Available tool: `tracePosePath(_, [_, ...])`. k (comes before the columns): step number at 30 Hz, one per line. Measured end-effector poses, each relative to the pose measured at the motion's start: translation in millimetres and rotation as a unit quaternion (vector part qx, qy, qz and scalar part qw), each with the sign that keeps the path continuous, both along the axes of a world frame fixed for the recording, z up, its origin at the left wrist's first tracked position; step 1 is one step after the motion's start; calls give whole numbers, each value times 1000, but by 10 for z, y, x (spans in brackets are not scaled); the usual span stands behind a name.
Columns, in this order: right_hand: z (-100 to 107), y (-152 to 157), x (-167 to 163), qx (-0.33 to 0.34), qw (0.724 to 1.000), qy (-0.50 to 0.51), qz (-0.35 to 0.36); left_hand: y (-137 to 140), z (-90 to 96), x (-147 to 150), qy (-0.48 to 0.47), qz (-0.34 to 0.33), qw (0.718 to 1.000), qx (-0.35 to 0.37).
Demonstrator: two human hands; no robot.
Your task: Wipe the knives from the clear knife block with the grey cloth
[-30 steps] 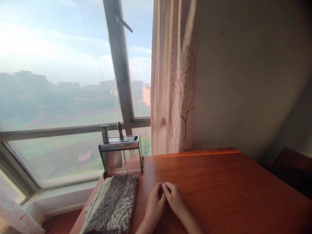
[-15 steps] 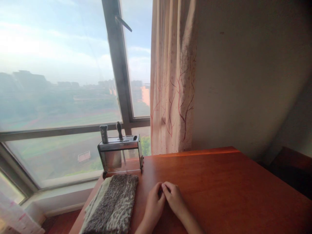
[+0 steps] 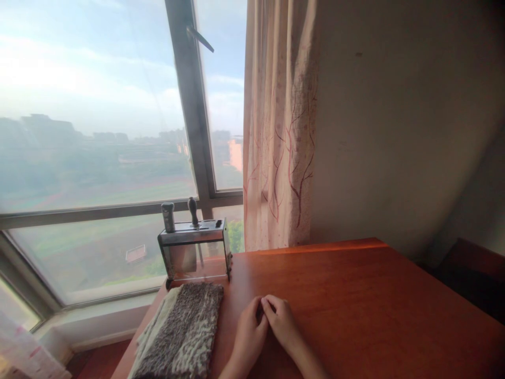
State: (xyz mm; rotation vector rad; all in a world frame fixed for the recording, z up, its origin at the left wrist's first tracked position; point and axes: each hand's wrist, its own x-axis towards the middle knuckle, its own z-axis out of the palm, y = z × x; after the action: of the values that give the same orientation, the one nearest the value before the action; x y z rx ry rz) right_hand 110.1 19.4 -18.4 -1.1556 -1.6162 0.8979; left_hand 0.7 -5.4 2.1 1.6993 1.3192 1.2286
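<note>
At the window end of the table (image 3: 355, 300), in the head view, our only view, we find nothing of note changed over the last second: both hands and the items about them keep their places, with only a very slight shift of the whole scene. We take this to mean that handling is at a pause. The left hand (image 3: 251, 323) and the right hand (image 3: 278, 316) meet at the fingertips above the tabletop, fingers loosely curled. No object shows between them; the palms are hidden, so we cannot tell whether anything is enclosed. Just beside the left hand, apart from it, a grey-and-white folded cloth (image 3: 185, 321) lies along the table's left side. Beyond the cloth, near the far left corner, we record an upright knife stand (image 3: 192, 235) with two handles rising from its top: a broad dark handle (image 3: 168, 217) and a rounded handle (image 3: 193, 212). Neither hand touches cloth or stand. Behind, we note a curtain (image 3: 280, 131) beside the window frame (image 3: 203, 158).
</note>
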Motion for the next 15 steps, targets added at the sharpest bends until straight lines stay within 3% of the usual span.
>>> tracePosePath(9, [17, -5, -11, -2, 1000, 2, 10, -89, 81, -156, 55, -21, 998, -9])
tracePosePath(12, [40, -15, -20, -7, 1000, 3, 12, -114, 159, -340, 63, 3, 998, 4])
tracePosePath(15, [49, -28, -36, -20, 1000, 11, 13, -101, 308, -646, 139, 50, 988, 44])
